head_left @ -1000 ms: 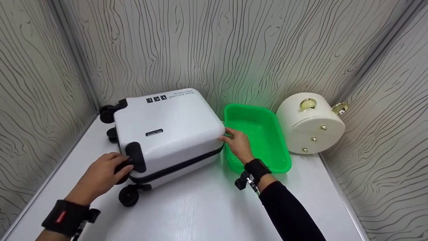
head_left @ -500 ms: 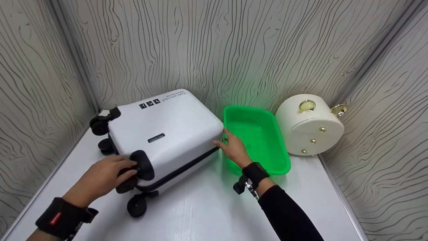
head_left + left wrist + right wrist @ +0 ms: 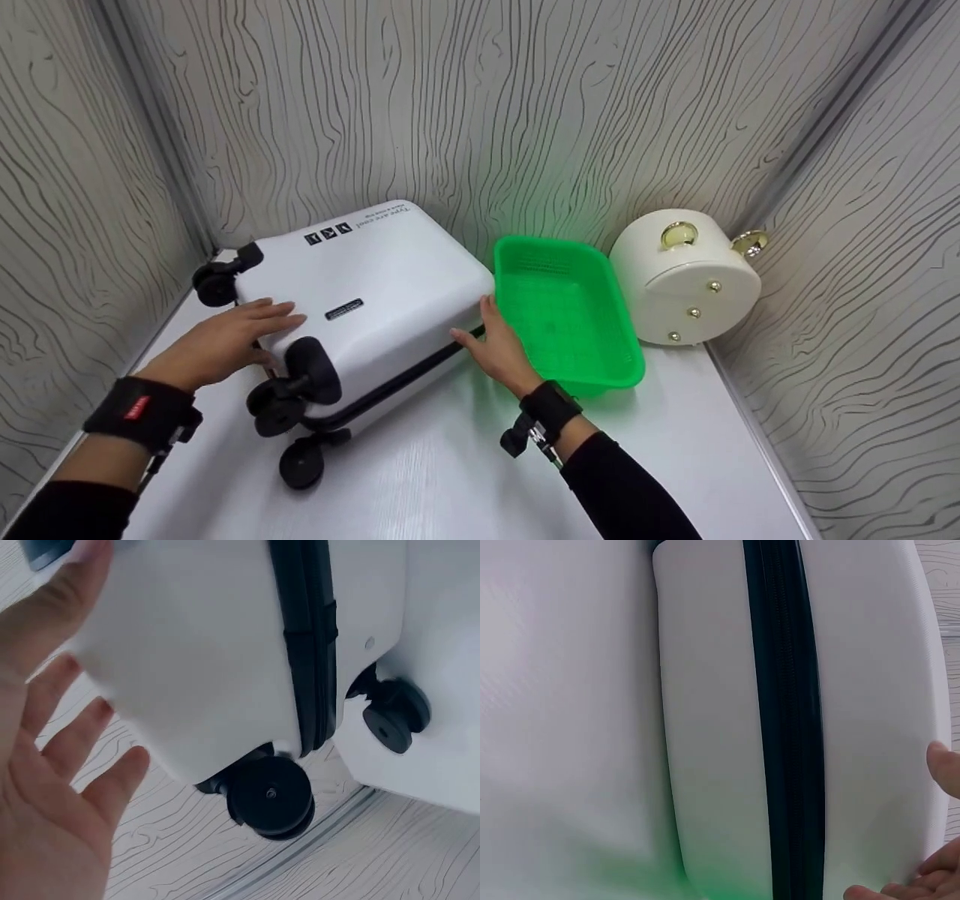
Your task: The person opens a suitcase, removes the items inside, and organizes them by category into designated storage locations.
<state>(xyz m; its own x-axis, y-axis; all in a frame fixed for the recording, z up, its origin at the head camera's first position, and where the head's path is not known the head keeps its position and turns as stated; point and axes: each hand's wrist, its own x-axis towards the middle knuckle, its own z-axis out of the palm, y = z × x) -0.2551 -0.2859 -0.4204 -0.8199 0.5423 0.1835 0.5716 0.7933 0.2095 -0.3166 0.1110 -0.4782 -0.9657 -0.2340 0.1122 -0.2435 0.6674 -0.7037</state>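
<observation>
A white hard-shell suitcase [image 3: 390,262] lies flat on the white table, its wheels pointing left. My left hand [image 3: 225,341] rests at the wheel end, fingers over the top edge between two wheels. In the left wrist view, that hand [image 3: 60,795] has spread fingers beside the suitcase's white end [image 3: 187,660], near a black wheel [image 3: 270,795]. At the right end, my right hand [image 3: 496,351] touches the near corner with spread fingers and thumb. The right wrist view shows the suitcase's black zipper seam [image 3: 787,720] and part of the right thumb [image 3: 945,769].
Right of the suitcase sits a green plastic basket [image 3: 555,322], close to its end. Farther right, a cream drum-shaped case [image 3: 652,274] with gold rings and knobs stands against the basket. Wood-patterned panels [image 3: 450,112] wall in the table's back and sides.
The suitcase has turned slightly, its wheel end shifting left and nearer me. My left hand has left the near corner wheel and moved up onto the end's edge. My right hand stays at the right corner.
</observation>
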